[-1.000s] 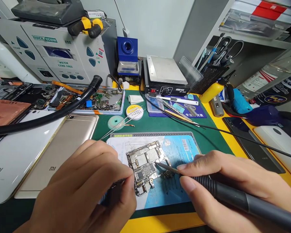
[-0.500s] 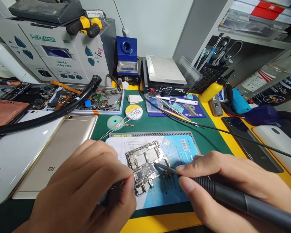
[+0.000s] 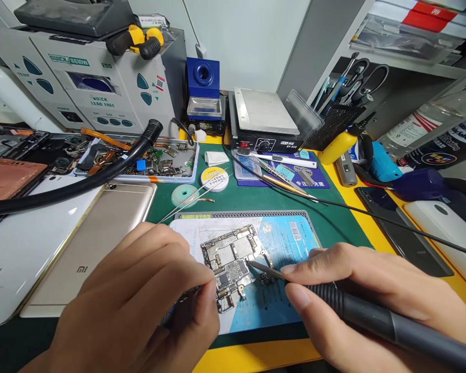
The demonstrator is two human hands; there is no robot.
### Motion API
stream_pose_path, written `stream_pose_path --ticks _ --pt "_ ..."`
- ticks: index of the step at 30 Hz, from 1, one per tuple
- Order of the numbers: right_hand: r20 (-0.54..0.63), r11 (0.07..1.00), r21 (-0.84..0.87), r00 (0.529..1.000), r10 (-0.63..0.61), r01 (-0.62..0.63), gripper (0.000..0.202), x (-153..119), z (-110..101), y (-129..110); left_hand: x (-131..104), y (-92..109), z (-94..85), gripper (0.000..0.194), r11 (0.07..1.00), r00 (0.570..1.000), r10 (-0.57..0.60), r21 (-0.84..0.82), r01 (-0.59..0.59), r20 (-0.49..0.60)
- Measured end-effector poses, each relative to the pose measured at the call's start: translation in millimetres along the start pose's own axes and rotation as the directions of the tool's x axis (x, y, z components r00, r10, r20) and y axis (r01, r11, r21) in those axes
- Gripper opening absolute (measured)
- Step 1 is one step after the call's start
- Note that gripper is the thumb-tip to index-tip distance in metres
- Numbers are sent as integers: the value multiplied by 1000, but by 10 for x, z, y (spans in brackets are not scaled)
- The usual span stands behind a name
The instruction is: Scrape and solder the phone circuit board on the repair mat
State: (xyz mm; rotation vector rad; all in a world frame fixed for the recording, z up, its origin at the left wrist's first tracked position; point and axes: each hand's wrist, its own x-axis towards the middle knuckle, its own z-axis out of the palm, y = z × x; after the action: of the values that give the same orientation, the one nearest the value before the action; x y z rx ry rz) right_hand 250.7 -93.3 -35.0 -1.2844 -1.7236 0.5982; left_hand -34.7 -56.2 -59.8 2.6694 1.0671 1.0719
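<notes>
A phone circuit board [image 3: 233, 254] lies tilted on a blue-and-white printed mat [image 3: 291, 305] in the middle. At its left edge, my left hand [image 3: 147, 295] is closed, thumb and forefinger pinched together on the board's edge; the exact contact is hidden by the fingers. My right hand [image 3: 357, 295] grips a soldering iron [image 3: 365, 311] like a pen, around its black ribbed sleeve. The dark, pointed tip of the iron meets the board, or hovers just above it, right of the chips.
Behind the mat lie a green solder-wick spool [image 3: 184, 196], a round tin [image 3: 214, 179] and a heating plate [image 3: 266, 111]. A black hose [image 3: 81, 186] crosses phones at left. A thin cable [image 3: 373, 208] runs rightwards. A hot-air station [image 3: 101, 88] stands behind.
Almost nothing differs. The board, both hands and the soldering iron keep nearly the same places, with only slight shifts of the fingers.
</notes>
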Motion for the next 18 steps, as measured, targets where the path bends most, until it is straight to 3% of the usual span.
stream_pose_path --ticks 5,10,15,18 --pt "50 999 -33 999 2 -1 24 53 -58 -47 6 88 119 14 996 990 -90 -27 87 -112" --pt "32 999 0 998 -46 46 27 29 -28 -14 40 202 247 21 993 981 -117 -30 114 -156" --pt "36 986 -63 988 -151 154 36 -14 -24 85 19 123 144 16 995 982 -103 -32 99 -161" --pt "69 982 -40 980 -184 187 40 -26 -54 146 -7 1 22 18 999 999 -15 -40 14 -48"
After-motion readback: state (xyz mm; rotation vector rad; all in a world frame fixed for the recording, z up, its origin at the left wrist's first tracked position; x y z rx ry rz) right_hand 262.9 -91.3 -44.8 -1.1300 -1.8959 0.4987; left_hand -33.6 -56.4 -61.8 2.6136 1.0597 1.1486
